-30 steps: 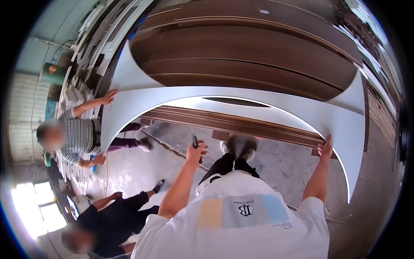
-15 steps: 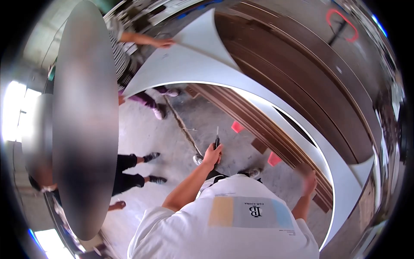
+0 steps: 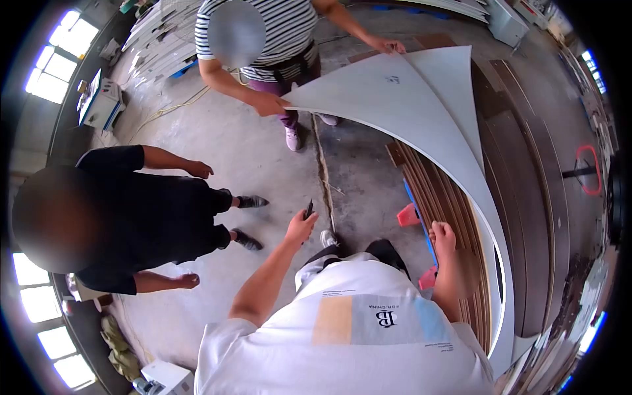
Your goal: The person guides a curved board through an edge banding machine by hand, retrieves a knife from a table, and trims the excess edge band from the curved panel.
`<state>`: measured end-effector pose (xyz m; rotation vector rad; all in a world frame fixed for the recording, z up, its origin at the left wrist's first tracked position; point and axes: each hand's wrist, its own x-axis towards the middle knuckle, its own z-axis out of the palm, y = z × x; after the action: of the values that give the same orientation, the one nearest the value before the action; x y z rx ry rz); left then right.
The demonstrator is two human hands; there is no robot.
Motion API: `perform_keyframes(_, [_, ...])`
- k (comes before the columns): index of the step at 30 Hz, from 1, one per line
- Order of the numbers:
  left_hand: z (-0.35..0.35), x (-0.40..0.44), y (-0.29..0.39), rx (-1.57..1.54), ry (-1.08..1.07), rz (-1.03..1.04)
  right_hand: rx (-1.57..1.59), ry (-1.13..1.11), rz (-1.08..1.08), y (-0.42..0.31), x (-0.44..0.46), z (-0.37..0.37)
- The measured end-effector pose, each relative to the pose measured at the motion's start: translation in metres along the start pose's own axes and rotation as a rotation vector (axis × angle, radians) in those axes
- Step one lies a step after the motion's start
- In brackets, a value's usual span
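My left hand (image 3: 302, 228) is closed around the black handle of a utility knife (image 3: 308, 209), held out in front of my body above the floor. My right hand (image 3: 444, 239) is curled up beside the stack of brown boards (image 3: 440, 191); whether anything is inside its fingers is hidden. A large pale grey sheet (image 3: 408, 112) lies over the boards and arcs down past my right side. Its far end is bent up in a flap, where a person in a striped shirt (image 3: 289, 33) grips two corners with both hands.
Another person in dark clothes (image 3: 158, 210) stands at my left, arms hanging. Red supports (image 3: 408, 215) stick out below the board stack. More brown boards (image 3: 520, 197) lie beyond the sheet. A crack (image 3: 322, 164) runs along the concrete floor. A white machine (image 3: 102, 102) stands far left.
My view has turned left, bringing both people more fully into sight. My right hand has come away from the sheet's edge and curled. The knife stays in my left hand.
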<state>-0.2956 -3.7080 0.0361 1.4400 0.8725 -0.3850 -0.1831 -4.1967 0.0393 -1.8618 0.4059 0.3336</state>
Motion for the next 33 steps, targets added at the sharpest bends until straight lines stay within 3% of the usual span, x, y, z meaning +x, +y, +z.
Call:
perform_keyframes(8, [-0.051,0.066,0.039,-0.038,0.054,-0.077,0.264,-0.318,0.168,-0.140,0.126,0.185])
perform_keyframes(14, [-0.097,0.100,0.054,0.031,0.182,-0.138,0.460,-0.573,0.233,-0.184,0.186,0.345])
perform_keyframes(21, [-0.153,0.136,0.111,0.106,0.181,-0.236,0.816,-0.415,0.549,-0.231,0.207,0.434])
perform_keyframes(26, [-0.202,0.190,0.141,0.247,0.055,-0.174,0.977,-0.267,0.556,-0.237,0.209,0.468])
perform_keyframes(29, [-0.222,0.235,0.141,-0.006,-0.057,0.060,1.078,-0.160,0.506,-0.245,0.211,0.491])
perform_keyframes(30, [-0.229,0.247,0.147,0.050,-0.084,-0.012,1.116,-0.119,0.500,-0.241,0.205,0.495])
perform_keyframes(33, [-0.221,0.283,0.183,-0.239,-0.203,-0.093,1.125,0.054,0.505,-0.233,0.215,0.512])
